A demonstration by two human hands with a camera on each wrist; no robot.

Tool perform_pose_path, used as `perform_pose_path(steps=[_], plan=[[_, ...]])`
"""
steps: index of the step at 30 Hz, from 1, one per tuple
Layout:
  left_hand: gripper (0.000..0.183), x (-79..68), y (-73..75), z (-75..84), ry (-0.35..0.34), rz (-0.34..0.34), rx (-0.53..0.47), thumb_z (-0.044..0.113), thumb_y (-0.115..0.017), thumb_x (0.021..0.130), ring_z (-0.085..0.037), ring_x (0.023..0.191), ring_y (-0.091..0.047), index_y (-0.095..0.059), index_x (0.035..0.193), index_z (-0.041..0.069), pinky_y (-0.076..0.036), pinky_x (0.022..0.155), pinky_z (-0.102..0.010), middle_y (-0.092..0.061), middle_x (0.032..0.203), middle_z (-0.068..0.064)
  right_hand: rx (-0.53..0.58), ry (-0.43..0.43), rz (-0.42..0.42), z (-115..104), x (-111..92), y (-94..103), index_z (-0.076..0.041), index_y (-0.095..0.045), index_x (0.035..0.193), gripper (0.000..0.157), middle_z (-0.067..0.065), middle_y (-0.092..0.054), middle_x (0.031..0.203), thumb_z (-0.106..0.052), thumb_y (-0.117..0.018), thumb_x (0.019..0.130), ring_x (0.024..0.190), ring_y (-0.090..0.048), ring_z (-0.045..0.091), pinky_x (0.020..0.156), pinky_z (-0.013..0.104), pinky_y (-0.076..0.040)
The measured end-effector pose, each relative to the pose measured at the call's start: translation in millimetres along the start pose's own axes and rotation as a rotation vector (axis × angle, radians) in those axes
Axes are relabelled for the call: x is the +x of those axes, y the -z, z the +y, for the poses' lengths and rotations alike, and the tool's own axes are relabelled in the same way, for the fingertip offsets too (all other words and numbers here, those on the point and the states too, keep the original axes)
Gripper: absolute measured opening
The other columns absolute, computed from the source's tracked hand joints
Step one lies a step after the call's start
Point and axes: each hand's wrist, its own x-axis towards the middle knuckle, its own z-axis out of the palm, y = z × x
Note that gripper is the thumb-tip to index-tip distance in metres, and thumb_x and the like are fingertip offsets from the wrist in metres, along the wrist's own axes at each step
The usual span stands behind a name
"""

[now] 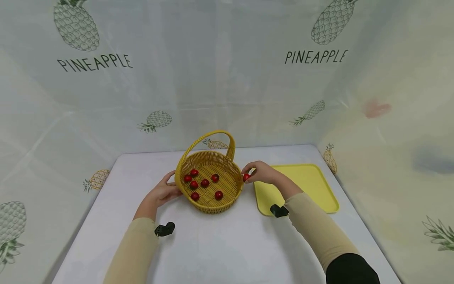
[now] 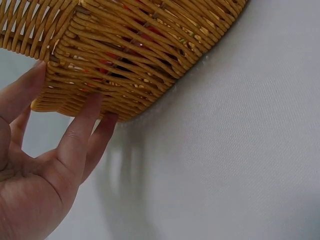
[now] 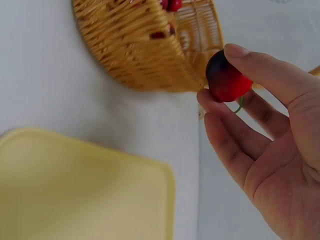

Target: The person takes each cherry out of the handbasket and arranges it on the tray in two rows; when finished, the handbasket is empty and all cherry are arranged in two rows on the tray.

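Observation:
A round yellow wicker basket [image 1: 205, 208] with an arched handle stands on the table, tilted slightly, with several red cherries inside, one of them a cherry [image 1: 218, 195] near the front wall. My left hand [image 1: 166, 192] holds the basket by its left side, thumb and fingertips spread against the woven wall [image 2: 135, 55]. At the basket's right rim, my right hand [image 1: 260, 173] pinches a cherry [image 3: 228, 77] between thumb and fingers. That cherry is red with a dark patch, and a thin green stem hangs from it.
A yellow rectangular tray [image 1: 301, 187] lies on the white table [image 1: 220, 248] to the right, partly under my right forearm. Behind the table hangs a pale curtain [image 1: 220, 79] printed with pineapples. Small black devices sit at both wrists.

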Motion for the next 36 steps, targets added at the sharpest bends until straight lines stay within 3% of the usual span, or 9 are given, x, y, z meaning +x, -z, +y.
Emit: perform_pose_path(steps=[7,13,17,22,30,36], plan=[[0.091,-2.6,-1.2,-1.6,0.002,0.005,0.006,-0.011,-0.056,0.092,-0.030,0.108,-0.061,-0.003,0.158,0.021,-0.036,0.105,-0.054,-0.029,0.147,-0.036,0.002,-0.058,0.068,21.8,-9.1,1.2,-0.001,-0.070,0.111,0.030,0.010,-0.064,0.109,-0.006,-0.077,0.082,0.088,-0.065,0.018,0.080,0.034,-0.054],[0.088,-1.9,0.0,-4.9,0.009,0.030,0.018,-0.009,-0.057,0.093,-0.036,0.112,-0.059,-0.007,0.158,0.023,-0.039,0.103,-0.053,-0.034,0.145,-0.034,0.011,-0.016,0.132,38.7,-13.8,0.7,-0.001,-0.073,0.106,0.027,0.012,-0.054,0.110,-0.004,-0.079,0.080,0.094,-0.062,0.024,0.081,0.034,-0.055],[0.089,-1.9,1.3,-6.3,0.002,0.032,0.028,-0.008,-0.058,0.093,-0.033,0.108,-0.062,-0.006,0.158,0.023,-0.041,0.102,-0.052,-0.034,0.144,-0.035,-0.009,-0.022,0.164,48.2,-14.4,0.6,0.001,-0.073,0.108,0.029,0.013,-0.051,0.109,-0.004,-0.079,0.080,0.096,-0.060,0.027,0.081,0.034,-0.055],[0.089,-2.0,1.6,-6.4,0.009,0.043,0.035,-0.007,-0.059,0.093,-0.025,0.099,-0.065,-0.007,0.158,0.024,-0.043,0.100,-0.051,-0.036,0.144,-0.033,-0.029,-0.068,0.194,57.4,-13.8,1.5,0.000,-0.071,0.113,0.031,0.013,-0.054,0.109,-0.007,-0.078,0.083,0.097,-0.060,0.027,0.081,0.035,-0.055],[0.088,-1.2,-0.9,-3.9,0.000,0.047,0.031,-0.008,-0.059,0.093,-0.032,0.107,-0.062,-0.008,0.158,0.023,-0.039,0.103,-0.054,-0.036,0.144,-0.033,-0.010,-0.092,0.244,71.2,-8.8,3.4,0.002,-0.068,0.116,0.035,0.014,-0.058,0.111,-0.004,-0.077,0.083,0.097,-0.062,0.029,0.079,0.035,-0.056],[0.087,-1.4,-1.0,-1.8,-0.006,0.048,0.024,-0.010,-0.057,0.093,-0.028,0.103,-0.064,-0.010,0.158,0.023,-0.039,0.103,-0.054,-0.036,0.143,-0.033,0.001,-0.122,0.282,79.3,-3.7,1.7,-0.002,-0.067,0.110,0.030,0.015,-0.060,0.114,-0.005,-0.078,0.082,0.097,-0.061,0.029,0.078,0.036,-0.055]])
